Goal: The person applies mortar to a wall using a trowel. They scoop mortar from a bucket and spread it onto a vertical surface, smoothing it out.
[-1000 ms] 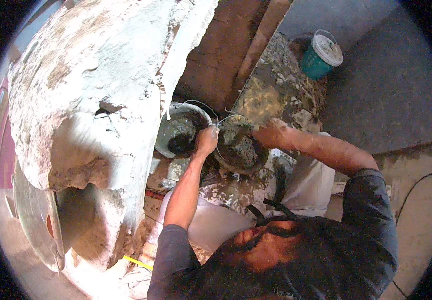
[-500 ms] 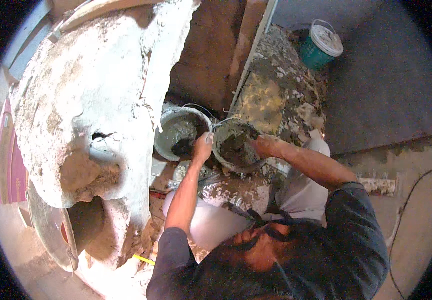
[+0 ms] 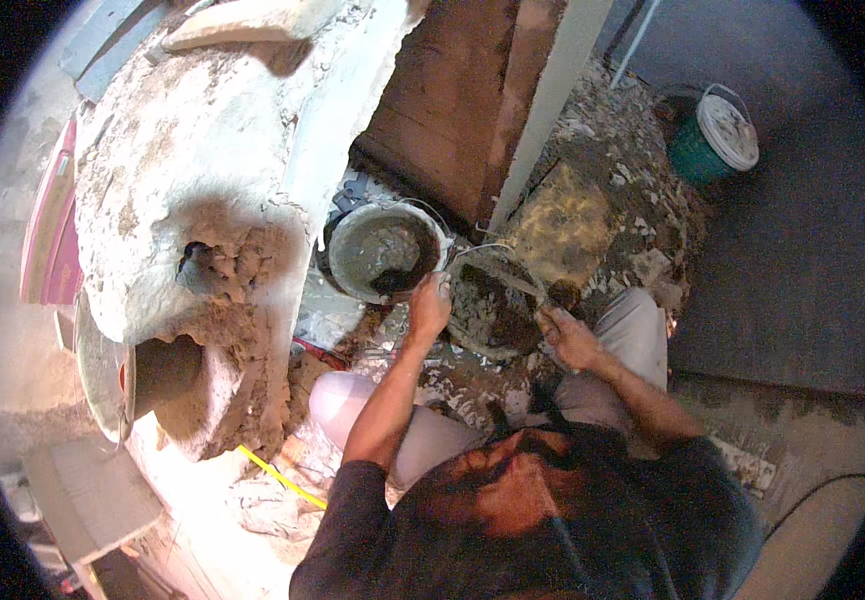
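My left hand [image 3: 430,306] is closed on the left rim of a mortar-smeared bucket [image 3: 535,283]. My right hand [image 3: 570,338] grips the opposite side of the same rim. Dark, wet-looking mortar [image 3: 488,312] lines the inside, and a thin wire handle [image 3: 481,246] lies toward the far side. Just left of it stands a second bucket [image 3: 440,227] with a pale rim, holding grey mortar [image 3: 381,240]; my left hand is close to its near right edge. Both of my knees are bent around the work spot. Some fingertips are hidden by the rim.
A rough plastered, rounded structure [image 3: 213,140] with a hollow opening fills the left. A brown board [image 3: 453,100] stands behind the buckets. Rubble [image 3: 643,200] covers the ground to the right, near a lidded green bucket [image 3: 705,150]. A yellow strip [image 3: 283,478] lies at lower left.
My view has shifted, so the surroundings sit differently. The held bucket has come a little nearer to me relative to the left bucket, both hands still on its rim.
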